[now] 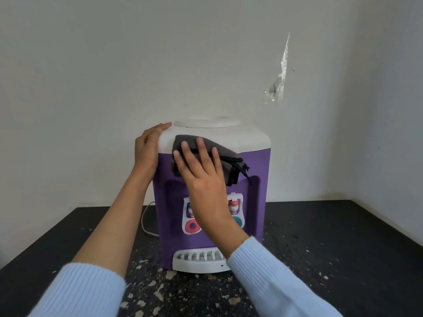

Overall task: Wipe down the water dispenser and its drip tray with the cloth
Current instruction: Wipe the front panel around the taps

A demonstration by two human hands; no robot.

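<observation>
Right hand (203,179) lies flat, fingers spread and straight, pressing the dark grey cloth (225,154) against the upper front of the water dispenser (255,179), where its white top meets the purple body. My left hand (148,149) rests open on the unit's top left shoulder, holding nothing. I see the dispenser standing near the back edge of the tabletop (343,236), about midway along it. Its white drip tray (196,263) sits at the base, partly behind my right sleeve (270,271). A white cord (144,223) trails beside its left side.

Matt purple-and-white plastic water dispenser (212,179), soft grey cloth (206,147), speckled dark tabletop (332,248), ribbed knit sleeves (87,291).
</observation>
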